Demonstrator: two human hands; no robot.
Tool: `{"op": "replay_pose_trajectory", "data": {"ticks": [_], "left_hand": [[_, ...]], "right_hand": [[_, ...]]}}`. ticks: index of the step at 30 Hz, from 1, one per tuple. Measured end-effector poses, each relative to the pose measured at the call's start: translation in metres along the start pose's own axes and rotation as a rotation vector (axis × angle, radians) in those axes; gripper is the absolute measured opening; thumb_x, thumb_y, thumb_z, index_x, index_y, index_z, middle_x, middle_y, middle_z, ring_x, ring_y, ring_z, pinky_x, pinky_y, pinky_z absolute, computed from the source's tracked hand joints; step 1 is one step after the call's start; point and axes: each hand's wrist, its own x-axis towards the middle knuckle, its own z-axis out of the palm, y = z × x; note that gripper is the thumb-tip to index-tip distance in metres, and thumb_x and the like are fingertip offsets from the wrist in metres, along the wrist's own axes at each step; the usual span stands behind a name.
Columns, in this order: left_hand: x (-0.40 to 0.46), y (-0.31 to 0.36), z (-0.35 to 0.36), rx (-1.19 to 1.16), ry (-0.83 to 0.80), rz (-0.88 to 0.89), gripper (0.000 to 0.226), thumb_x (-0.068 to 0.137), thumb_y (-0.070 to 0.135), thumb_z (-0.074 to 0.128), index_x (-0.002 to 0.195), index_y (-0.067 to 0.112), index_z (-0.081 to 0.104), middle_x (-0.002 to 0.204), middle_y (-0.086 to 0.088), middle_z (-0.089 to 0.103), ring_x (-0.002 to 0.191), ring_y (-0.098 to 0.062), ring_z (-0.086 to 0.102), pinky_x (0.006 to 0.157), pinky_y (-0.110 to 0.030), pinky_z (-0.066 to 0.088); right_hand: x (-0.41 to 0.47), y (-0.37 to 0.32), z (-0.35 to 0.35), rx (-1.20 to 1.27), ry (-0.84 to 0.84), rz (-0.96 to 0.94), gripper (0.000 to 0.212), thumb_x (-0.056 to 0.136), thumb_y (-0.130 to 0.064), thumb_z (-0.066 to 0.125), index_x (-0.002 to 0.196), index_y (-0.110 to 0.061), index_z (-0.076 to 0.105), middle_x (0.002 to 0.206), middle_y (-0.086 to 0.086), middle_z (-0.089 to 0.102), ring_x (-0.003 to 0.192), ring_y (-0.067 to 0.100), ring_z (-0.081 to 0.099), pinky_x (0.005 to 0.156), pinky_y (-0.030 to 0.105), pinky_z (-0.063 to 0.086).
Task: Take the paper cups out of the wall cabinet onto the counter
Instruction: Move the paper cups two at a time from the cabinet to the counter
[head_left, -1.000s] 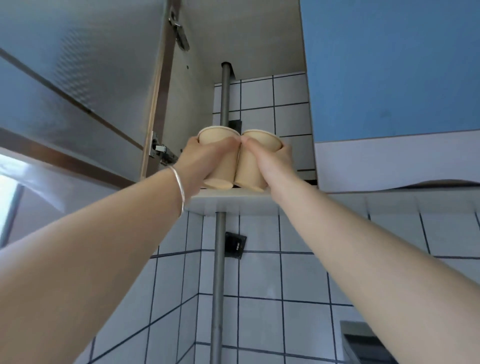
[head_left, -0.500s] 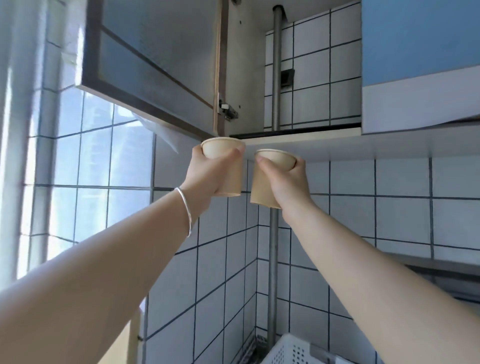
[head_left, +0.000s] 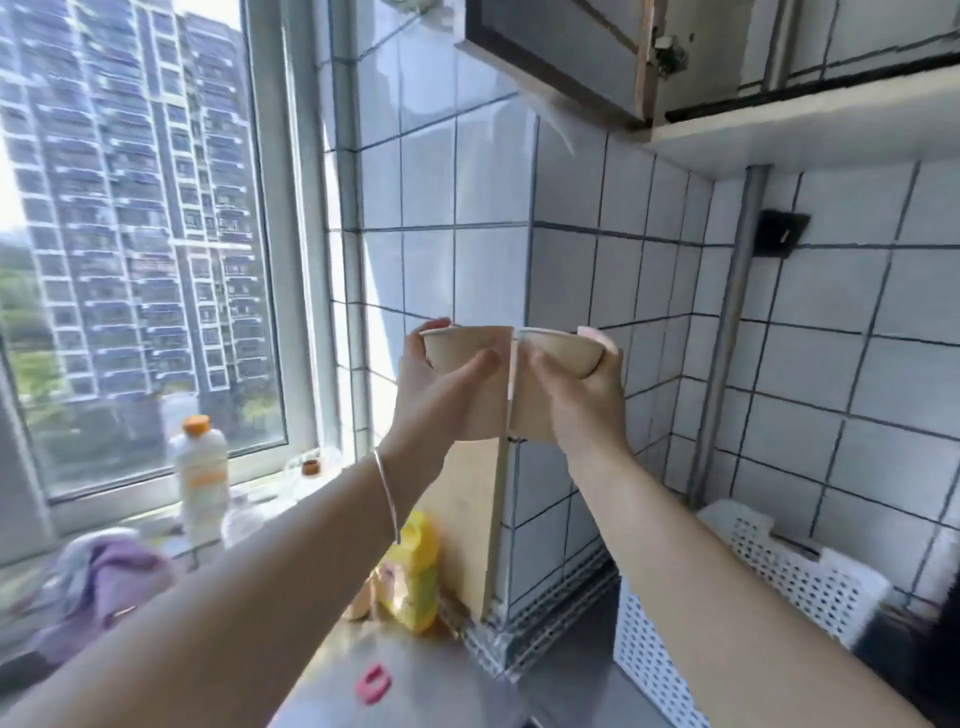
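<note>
My left hand (head_left: 434, 400) grips a beige paper cup (head_left: 470, 345) around its side. My right hand (head_left: 576, 405) grips a second beige paper cup (head_left: 558, 351), tilted a little to the right. The two cups are held side by side and touch, in mid air in front of the tiled wall corner, well below the wall cabinet (head_left: 727, 52) whose door (head_left: 550, 52) stands open at the top. The steel counter (head_left: 441, 680) lies far below the cups.
On the counter stand a yellow bottle (head_left: 413, 577), a pink clip (head_left: 373, 683) and a white perforated basket (head_left: 727, 603). A white bottle with an orange cap (head_left: 200, 478) and a purple cloth (head_left: 111, 571) sit by the window. A grey pipe (head_left: 732, 322) runs down the wall.
Both hands have brought the cups down out of the cabinet and well below its shelf. My view has tilted down, so the window and counter now show.
</note>
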Motion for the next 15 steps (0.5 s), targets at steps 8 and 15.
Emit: {"op": "replay_pose_trajectory", "data": {"ticks": [8,15], "left_hand": [[-0.107,-0.036,-0.131,0.106,0.463,-0.006,0.054,0.077,0.007,0.072,0.117,0.026,0.041,0.087,0.005,0.061,0.065,-0.001,0.064,0.058,-0.025,0.056],[-0.249,-0.031,-0.242,0.165,0.856,-0.017,0.061,0.072,0.006,0.077,0.120,0.020,0.041,0.101,-0.003,0.062,0.085,-0.015,0.062,0.075,-0.027,0.054]], "right_hand": [[-0.125,0.068,0.082,0.057,-0.367,0.145,0.050,0.078,-0.021,0.071,0.119,-0.028,0.043,0.088,-0.017,0.052,0.086,0.013,0.057,0.076,0.024,0.048],[-0.270,0.087,0.148,0.077,-0.758,0.328,0.067,0.055,-0.042,0.082,0.108,-0.033,0.043,0.101,-0.002,0.065,0.092,0.020,0.064,0.089,0.044,0.053]]}}
